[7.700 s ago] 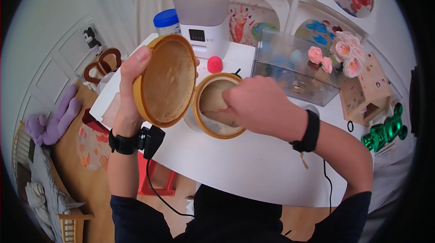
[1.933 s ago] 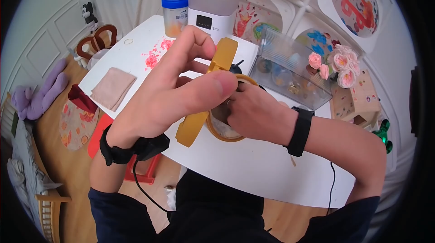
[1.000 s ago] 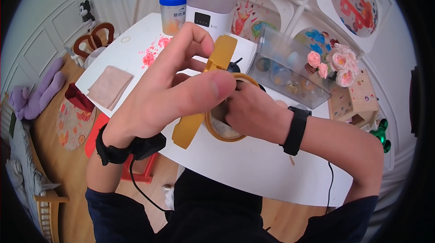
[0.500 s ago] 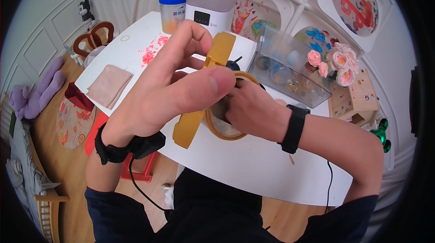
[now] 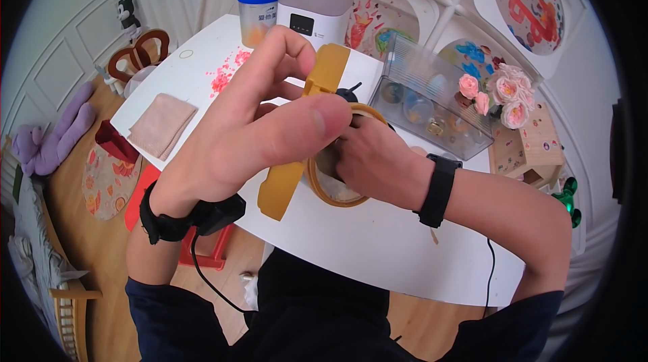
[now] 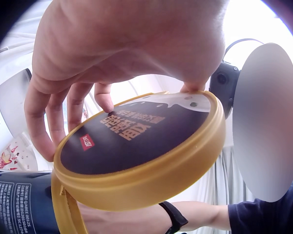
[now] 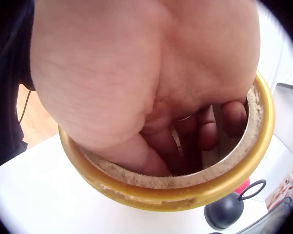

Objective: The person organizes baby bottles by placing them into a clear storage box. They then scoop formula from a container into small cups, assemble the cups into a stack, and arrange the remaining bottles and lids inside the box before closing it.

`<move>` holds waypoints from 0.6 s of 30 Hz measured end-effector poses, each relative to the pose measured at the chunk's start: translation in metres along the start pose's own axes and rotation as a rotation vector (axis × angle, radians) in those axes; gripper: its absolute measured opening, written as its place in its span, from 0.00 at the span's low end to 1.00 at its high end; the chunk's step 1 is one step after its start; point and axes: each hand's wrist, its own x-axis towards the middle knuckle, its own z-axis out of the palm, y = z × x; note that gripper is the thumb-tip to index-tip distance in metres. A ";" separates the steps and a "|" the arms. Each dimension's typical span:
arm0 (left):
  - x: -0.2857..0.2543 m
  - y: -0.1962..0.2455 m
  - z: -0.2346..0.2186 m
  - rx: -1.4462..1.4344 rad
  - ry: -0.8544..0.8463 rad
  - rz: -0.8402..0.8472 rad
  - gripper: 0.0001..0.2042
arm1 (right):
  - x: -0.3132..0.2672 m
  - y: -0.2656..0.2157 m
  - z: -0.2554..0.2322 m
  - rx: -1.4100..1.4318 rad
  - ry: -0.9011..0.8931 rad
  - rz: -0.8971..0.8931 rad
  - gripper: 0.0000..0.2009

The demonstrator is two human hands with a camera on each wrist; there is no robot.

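Observation:
My left hand [image 5: 233, 146] holds the yellow-rimmed hinged lid [image 6: 136, 141] of a canister [image 7: 156, 201], thumb at one edge and fingertips at the other. The lid stands raised and tilted, its dark printed top towards the palm in the left wrist view. My right hand [image 5: 385, 163] reaches down through the canister's mouth, fingers bent inside. Pale powder clings to the inner rim in the right wrist view. The right fingertips are hidden in the canister, and I cannot tell whether they hold anything. Close beside the canister sits a small black rounded thing with a loop [image 7: 224, 210].
A pet feeder [image 5: 314, 14] and a blue-lidded tub [image 5: 258, 14] stand at the back of the white table [image 5: 405, 247]. A clear box [image 5: 432, 116], pink roses [image 5: 509, 102] and a wooden house [image 5: 530, 149] lie right. Pink bits [image 5: 223, 78] and a folded cloth [image 5: 162, 126] lie left.
Since the oldest frame, the left hand has turned the lid from its powdery inside facing up to nearly edge-on, and the right hand is deeper in the canister. Over the last second both hands barely move.

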 end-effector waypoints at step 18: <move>0.003 0.002 -0.002 0.003 0.033 0.000 0.43 | -0.037 0.020 -0.012 0.176 0.315 0.050 0.04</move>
